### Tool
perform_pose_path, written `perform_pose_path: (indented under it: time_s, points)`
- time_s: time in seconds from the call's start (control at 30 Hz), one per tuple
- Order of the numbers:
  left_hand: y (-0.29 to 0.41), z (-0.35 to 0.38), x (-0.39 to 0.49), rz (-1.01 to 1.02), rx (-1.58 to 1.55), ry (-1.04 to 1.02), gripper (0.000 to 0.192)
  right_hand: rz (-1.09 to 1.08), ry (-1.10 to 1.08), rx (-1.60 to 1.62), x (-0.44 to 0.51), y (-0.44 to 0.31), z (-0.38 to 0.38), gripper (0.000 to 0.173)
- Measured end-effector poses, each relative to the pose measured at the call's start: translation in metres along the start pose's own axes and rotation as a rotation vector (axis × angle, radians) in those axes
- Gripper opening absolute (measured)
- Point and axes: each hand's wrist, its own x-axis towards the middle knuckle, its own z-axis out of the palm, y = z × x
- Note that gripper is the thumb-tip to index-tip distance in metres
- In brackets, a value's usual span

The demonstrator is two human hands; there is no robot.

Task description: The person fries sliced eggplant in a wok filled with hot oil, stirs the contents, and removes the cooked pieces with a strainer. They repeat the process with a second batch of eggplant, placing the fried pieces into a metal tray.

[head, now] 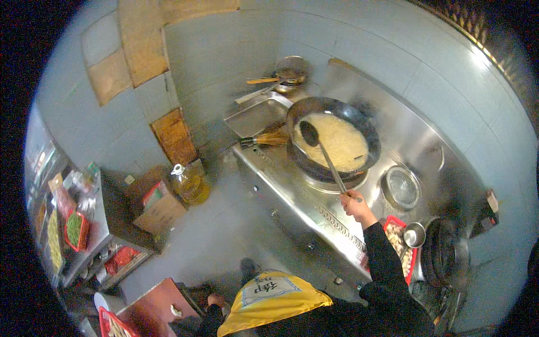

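A large black wok (290, 145) sits on the steel stove, filled with pale, foamy liquid (341, 137). My right hand (356, 206) grips the handle of a long metal ladle (332, 168); its dark bowl rests over the liquid at the left side of the wok. Low in the view, left of my yellow apron (273, 305), my left hand (217, 300) is partly visible beside the reddish board; its fingers are too small and blurred to read. Right of my right forearm, a red basket (389, 221) of pale cut food stands with a small steel cup (414, 234) at its edge.
A bamboo brush (269, 139) and a rectangular steel tray (259, 118) lie left of the wok. A round steel container (403, 187) stands at its right. An oil jug (191, 187) and a cardboard box (160, 210) are by the wall, near a steel table (101, 210) with baskets.
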Motion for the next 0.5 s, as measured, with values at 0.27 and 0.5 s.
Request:
perform_pose_path:
  time_s: [0.27, 0.5]
  points:
    - [-0.014, -0.085, 0.043, 0.167, 0.1, 0.123, 0.023, -0.015, 0.193, -0.231, -0.016, -0.007, -0.035, 0.018]
    - [-0.026, -0.131, 0.109, 0.188, 0.096, -0.033, 0.027, -0.078, 0.58, -0.501, 0.016, -0.008, -0.075, 0.034]
